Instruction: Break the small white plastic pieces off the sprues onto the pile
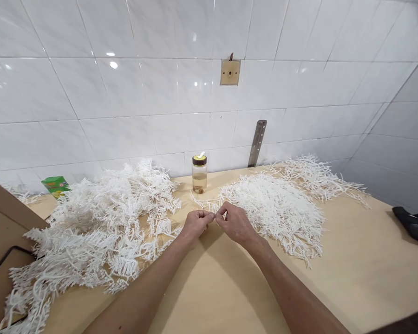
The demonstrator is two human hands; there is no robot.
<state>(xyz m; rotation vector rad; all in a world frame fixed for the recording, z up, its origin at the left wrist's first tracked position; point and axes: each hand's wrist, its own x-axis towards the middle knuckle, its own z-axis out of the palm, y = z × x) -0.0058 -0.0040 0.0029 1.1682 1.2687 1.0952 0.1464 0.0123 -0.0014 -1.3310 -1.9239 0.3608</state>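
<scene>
My left hand (196,223) and my right hand (235,223) meet over the middle of a pale wooden table (351,273), fingertips pinched together on a small white plastic piece (218,216) between them. A big tangled heap of white comb-like plastic strips (97,227) lies to the left of my hands. A flatter pile of the same white pieces (271,208) lies to the right, close to my right hand.
A small clear jar with a dark and yellow lid (199,174) stands behind my hands by the white tiled wall. A green carton (55,185) sits far left. A cardboard box (3,241) is at the left edge, a black object (414,225) at the right edge.
</scene>
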